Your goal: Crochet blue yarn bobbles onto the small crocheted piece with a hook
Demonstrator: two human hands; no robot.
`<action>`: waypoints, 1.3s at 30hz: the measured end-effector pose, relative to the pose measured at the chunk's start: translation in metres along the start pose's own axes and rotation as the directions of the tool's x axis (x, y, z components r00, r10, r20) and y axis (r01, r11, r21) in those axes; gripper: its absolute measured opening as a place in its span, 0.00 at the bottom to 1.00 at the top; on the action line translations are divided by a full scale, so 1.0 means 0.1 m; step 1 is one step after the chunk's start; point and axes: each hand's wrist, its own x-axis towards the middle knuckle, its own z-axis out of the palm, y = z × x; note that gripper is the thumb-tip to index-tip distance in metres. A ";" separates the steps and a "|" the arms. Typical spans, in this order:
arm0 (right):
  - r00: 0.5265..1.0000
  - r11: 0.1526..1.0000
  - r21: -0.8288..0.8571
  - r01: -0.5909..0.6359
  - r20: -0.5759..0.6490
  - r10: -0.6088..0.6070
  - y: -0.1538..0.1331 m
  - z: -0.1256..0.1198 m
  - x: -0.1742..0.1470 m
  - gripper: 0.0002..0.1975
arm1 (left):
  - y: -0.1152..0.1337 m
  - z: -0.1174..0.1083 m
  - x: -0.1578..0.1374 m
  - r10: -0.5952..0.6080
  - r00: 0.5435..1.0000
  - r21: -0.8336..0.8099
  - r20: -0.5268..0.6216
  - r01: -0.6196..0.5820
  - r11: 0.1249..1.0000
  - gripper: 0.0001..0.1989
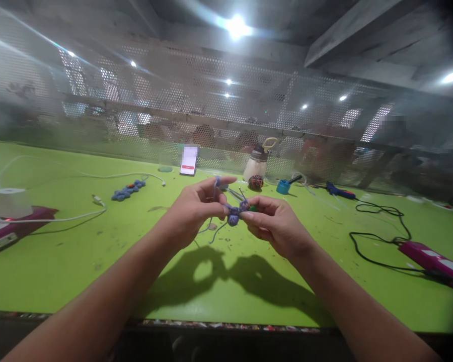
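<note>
A small purple-blue crochet piece [233, 216] is held up above the table between my two hands. My left hand [196, 206] pinches its left edge between thumb and fingers. Blue-purple yarn [216, 186] loops over the raised left index finger, and loose strands hang below that hand. At the piece's right side, my right hand [274, 217] is closed on a crochet hook [252, 208]; a green part shows at its fingertips and a thin metal end points up. The right fingers hide most of the hook, and its thumb touches the piece.
On the green table [98, 271] lie a finished-looking blue crochet strip [129, 190], a yarn ball [255, 182], a blue pot [283, 187] and a blue glue gun [340, 191]. A phone [189, 160] and a bottle [255, 165] stand behind. Power strips [436, 261] and cables flank both sides.
</note>
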 end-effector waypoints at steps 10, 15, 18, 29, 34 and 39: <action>1.000 1.000 0.015 -0.010 -0.003 0.010 -0.01 0.00 0.00 0.11 | 0.00 0.00 -0.01 0.003 1.000 -0.013 0.003 -0.003 1.000 0.29; 1.000 0.999 -0.014 0.030 -0.006 -0.030 0.00 -0.01 0.00 0.10 | 0.00 -0.01 -0.03 0.075 0.995 0.016 0.066 -0.076 0.997 0.31; 0.999 0.998 -0.031 0.052 -0.005 -0.052 0.00 -0.02 -0.01 0.10 | 0.00 -0.01 -0.03 0.119 0.988 0.027 0.098 -0.122 0.992 0.32; 0.997 0.997 -0.015 0.079 -0.003 -0.079 0.01 0.00 -0.01 0.09 | 0.00 -0.03 -0.04 0.159 0.979 0.045 0.132 -0.166 0.985 0.31; 0.999 0.999 0.000 0.037 -0.002 -0.037 0.01 0.02 -0.01 0.09 | 0.00 -0.04 -0.02 0.068 0.990 0.049 0.121 -0.074 0.996 0.33; 1.000 1.000 0.029 -0.012 -0.009 0.012 0.04 0.02 0.01 0.10 | 0.00 -0.04 0.00 0.007 0.996 0.040 0.091 -0.010 0.999 0.36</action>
